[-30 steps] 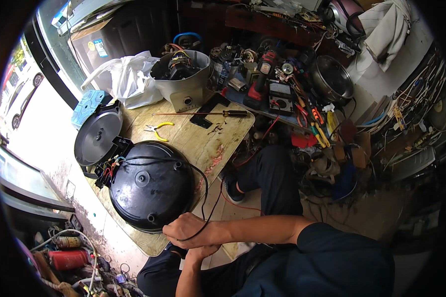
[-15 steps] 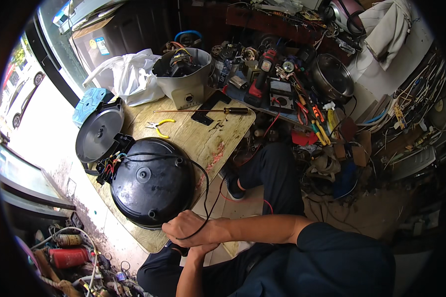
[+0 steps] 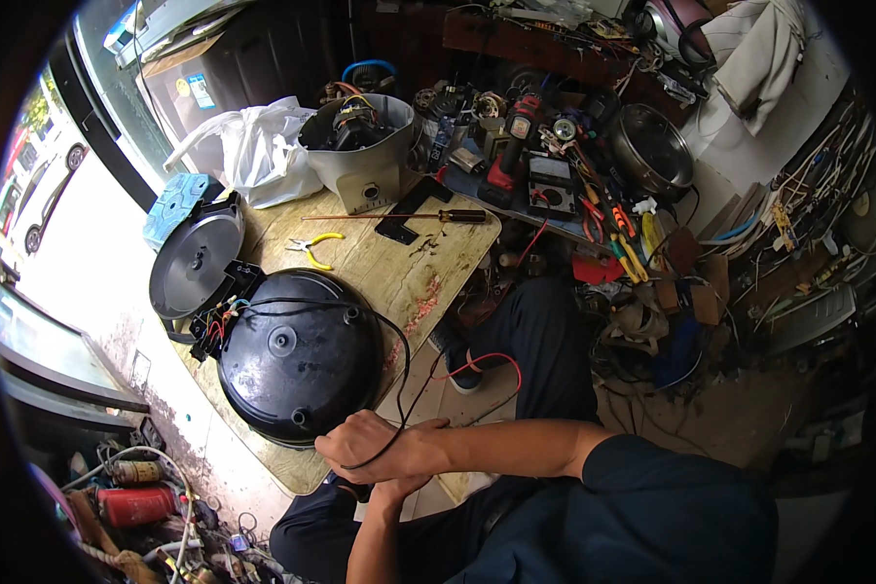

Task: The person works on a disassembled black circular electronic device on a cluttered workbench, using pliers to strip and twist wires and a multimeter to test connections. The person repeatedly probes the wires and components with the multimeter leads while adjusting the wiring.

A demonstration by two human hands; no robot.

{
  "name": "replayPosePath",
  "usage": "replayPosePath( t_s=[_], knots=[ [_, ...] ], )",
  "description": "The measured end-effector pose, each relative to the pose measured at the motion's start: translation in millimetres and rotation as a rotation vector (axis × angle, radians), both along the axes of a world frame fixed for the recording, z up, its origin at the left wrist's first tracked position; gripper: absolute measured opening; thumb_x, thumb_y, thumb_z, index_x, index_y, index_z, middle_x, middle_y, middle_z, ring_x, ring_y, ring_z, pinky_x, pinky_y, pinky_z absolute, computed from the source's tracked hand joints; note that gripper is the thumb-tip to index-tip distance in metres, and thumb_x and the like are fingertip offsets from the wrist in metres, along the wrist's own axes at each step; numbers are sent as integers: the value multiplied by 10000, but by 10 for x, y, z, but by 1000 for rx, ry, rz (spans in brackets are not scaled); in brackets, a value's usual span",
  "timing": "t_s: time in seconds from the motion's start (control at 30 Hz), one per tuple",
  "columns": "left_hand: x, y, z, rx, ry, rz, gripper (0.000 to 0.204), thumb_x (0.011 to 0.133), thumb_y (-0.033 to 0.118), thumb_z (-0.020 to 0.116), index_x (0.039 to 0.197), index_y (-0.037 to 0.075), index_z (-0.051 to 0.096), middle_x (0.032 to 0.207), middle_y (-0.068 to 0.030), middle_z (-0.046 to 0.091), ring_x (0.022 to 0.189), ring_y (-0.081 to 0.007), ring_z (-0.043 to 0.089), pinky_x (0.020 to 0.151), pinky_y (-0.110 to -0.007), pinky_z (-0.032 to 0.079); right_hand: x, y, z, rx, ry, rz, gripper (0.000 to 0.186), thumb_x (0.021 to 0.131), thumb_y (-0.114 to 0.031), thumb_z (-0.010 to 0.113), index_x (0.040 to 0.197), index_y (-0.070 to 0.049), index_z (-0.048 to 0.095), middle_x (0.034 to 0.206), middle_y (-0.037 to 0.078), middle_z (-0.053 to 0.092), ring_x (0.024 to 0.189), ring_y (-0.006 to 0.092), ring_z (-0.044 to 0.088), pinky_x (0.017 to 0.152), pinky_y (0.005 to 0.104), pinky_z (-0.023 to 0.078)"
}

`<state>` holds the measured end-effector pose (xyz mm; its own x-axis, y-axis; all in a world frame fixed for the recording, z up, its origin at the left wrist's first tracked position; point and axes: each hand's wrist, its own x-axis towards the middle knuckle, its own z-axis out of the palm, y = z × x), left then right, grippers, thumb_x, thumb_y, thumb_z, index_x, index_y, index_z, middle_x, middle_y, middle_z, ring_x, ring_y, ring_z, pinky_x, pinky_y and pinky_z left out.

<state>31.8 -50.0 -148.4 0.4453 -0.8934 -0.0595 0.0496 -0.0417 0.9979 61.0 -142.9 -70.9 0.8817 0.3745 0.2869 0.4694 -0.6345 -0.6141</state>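
Observation:
My right hand (image 3: 365, 443) is closed at the near edge of the table, its fingers curled round a black power cord (image 3: 399, 336). The cord lies across that wrist and loops up over an upturned black round appliance body (image 3: 297, 355). My left hand (image 3: 399, 484) is under the right one, so most of its fingers and anything in them are hidden. Beside the body, joined by coloured wires (image 3: 226, 319), is an opened round lid with a dark metal plate (image 3: 197, 261). A thin red wire (image 3: 519, 375) hangs in a loop near my hands.
On the wooden table (image 3: 350, 277) lie yellow-handled pliers (image 3: 319, 250), a long screwdriver (image 3: 462, 216) and a black flat part (image 3: 414, 209). A grey bucket-like housing (image 3: 360, 175) and a white plastic bag (image 3: 263, 161) stand behind. Rightward are a multimeter (image 3: 552, 185), a red power drill (image 3: 513, 151) and a metal pot (image 3: 652, 151).
The red wire's loop has swung up and widened to the right. My hands have hardly shifted, and a bit of finger now shows behind the right wrist. The appliance stays put.

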Motion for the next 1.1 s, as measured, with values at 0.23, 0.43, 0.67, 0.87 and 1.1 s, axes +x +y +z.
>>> replayPosePath(
  t_s=[0.23,0.43,0.67,0.87,1.1],
  knots=[
    [-37,6,-48,24,14,2,624,963,184,669,1543,42,488,1565,-126,527,1445,-256,484,1234,-359,332,12,30,19,1,8,-11,143,790,-137,684,754,-9,631,667,201,668,620,388,704,575,498,567],
    [-22,-48,52,42,-32,15,604,957,123,677,1530,41,503,1561,-123,533,1450,-253,483,1234,-354,336,30,13,49,-11,21,5,140,771,-134,694,760,-6,638,669,206,669,630,391,709,583,490,571],
    [-40,-50,38,14,-82,21,610,955,122,679,1533,43,503,1558,-126,536,1447,-259,486,1237,-354,328,37,31,-1,-21,40,-3,150,786,-149,694,768,-6,651,671,209,674,636,390,717,596,493,575],
    [-75,-59,-53,-15,-77,42,609,980,173,652,1556,62,490,1573,-116,527,1460,-244,465,1236,-359,318,24,3,16,37,71,-31,151,845,-150,650,766,-22,639,682,220,676,646,413,710,607,515,572],
    [-31,-33,40,4,-110,79,628,965,190,697,1541,35,500,1539,-149,549,1420,-267,507,1203,-377,360,29,52,-8,47,50,-33,143,842,-134,657,756,-24,627,659,221,667,631,416,705,593,519,565]
  ],
)
